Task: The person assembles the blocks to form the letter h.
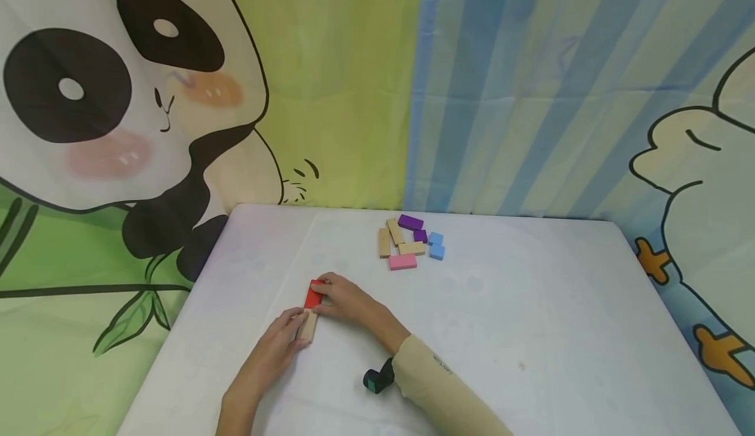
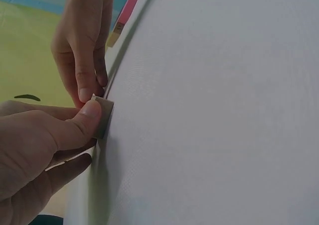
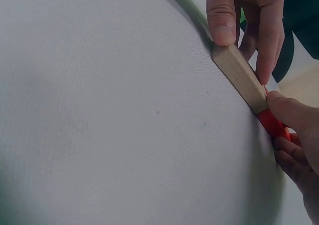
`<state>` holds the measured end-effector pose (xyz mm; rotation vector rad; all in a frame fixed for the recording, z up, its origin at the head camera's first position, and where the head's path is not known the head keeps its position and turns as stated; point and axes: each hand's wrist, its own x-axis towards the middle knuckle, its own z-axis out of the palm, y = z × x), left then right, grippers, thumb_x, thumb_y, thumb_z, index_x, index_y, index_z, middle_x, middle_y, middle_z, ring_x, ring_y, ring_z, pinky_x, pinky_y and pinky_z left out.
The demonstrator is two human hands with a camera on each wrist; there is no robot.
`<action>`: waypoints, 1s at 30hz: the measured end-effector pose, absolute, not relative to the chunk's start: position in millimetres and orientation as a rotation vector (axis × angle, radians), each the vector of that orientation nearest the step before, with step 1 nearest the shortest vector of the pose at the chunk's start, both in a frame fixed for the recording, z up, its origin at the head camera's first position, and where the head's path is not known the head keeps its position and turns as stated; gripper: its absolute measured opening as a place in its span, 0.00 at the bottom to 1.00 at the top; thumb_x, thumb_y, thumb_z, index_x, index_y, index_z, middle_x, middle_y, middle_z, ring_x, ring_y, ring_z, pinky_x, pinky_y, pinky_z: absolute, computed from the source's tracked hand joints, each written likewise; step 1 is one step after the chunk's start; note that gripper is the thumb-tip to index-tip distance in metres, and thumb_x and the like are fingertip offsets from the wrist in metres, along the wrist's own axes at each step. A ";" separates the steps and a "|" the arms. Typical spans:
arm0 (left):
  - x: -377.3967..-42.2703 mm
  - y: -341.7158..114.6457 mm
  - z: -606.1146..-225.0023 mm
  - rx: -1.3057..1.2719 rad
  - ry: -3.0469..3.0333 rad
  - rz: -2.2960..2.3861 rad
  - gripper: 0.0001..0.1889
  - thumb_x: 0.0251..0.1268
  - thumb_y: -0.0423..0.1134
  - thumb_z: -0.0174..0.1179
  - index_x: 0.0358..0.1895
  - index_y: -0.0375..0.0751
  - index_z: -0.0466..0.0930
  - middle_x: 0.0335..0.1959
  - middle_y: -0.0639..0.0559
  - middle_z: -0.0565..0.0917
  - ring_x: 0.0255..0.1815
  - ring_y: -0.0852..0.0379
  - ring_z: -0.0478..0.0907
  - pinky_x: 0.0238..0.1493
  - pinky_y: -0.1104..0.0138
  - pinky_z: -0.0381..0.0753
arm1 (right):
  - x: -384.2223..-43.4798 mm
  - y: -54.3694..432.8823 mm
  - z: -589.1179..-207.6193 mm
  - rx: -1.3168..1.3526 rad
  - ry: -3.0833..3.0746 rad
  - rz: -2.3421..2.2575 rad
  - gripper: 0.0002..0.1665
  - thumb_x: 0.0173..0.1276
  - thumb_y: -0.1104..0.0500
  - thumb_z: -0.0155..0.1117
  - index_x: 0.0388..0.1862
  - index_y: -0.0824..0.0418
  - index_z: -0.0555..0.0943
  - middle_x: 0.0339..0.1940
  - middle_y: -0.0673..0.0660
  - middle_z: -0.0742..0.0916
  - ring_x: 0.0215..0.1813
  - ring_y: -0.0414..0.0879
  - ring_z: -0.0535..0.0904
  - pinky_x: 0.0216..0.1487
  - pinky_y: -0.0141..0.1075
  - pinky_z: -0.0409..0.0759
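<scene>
A red block (image 1: 312,295) and a plain wooden block (image 1: 309,328) lie end to end on the white table, left of its middle. My left hand (image 1: 272,351) pinches the wooden block, thumb at its near end and fingers along its left side. The right hand (image 1: 348,301) grips the red block from the right between thumb and fingers. In the right wrist view the wooden block (image 3: 241,78) meets the red block (image 3: 273,123) at its end. From the left wrist, only the near end of the wooden block (image 2: 103,116) shows; fingers hide the red one.
Farther back on the table (image 1: 531,305) lies a loose group of blocks: several wooden ones (image 1: 385,242), a pink one (image 1: 403,262), two purple ones (image 1: 411,222) and two light blue ones (image 1: 436,252). A dark wrist camera (image 1: 379,377) sits by the right sleeve. A printed curtain (image 1: 342,95) hangs behind.
</scene>
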<state>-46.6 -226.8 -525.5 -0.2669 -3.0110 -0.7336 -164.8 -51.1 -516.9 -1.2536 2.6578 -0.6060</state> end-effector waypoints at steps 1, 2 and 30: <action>-46.6 -226.2 -525.2 -0.267 -3.009 -0.731 0.29 0.57 0.39 0.68 0.64 0.37 0.74 0.64 0.47 0.74 0.65 0.48 0.75 0.62 0.55 0.77 | -165.0 -50.7 -516.8 -1.252 2.654 -0.614 0.32 0.68 0.46 0.63 0.68 0.56 0.73 0.66 0.56 0.77 0.66 0.45 0.74 0.66 0.31 0.74; -46.7 -225.5 -524.9 -0.273 -3.006 -0.730 0.29 0.57 0.39 0.68 0.64 0.36 0.74 0.65 0.46 0.74 0.65 0.47 0.74 0.62 0.55 0.76 | -165.0 -50.4 -516.8 -1.249 2.652 -0.621 0.31 0.68 0.46 0.63 0.68 0.56 0.73 0.66 0.56 0.77 0.66 0.45 0.74 0.66 0.31 0.74; -49.4 -221.3 -517.0 -0.307 -3.028 -0.688 0.29 0.57 0.35 0.69 0.63 0.32 0.74 0.62 0.43 0.75 0.63 0.47 0.75 0.62 0.53 0.76 | -167.2 -48.8 -519.1 -1.245 2.625 -0.659 0.32 0.67 0.48 0.64 0.67 0.57 0.73 0.66 0.56 0.78 0.66 0.45 0.75 0.67 0.31 0.74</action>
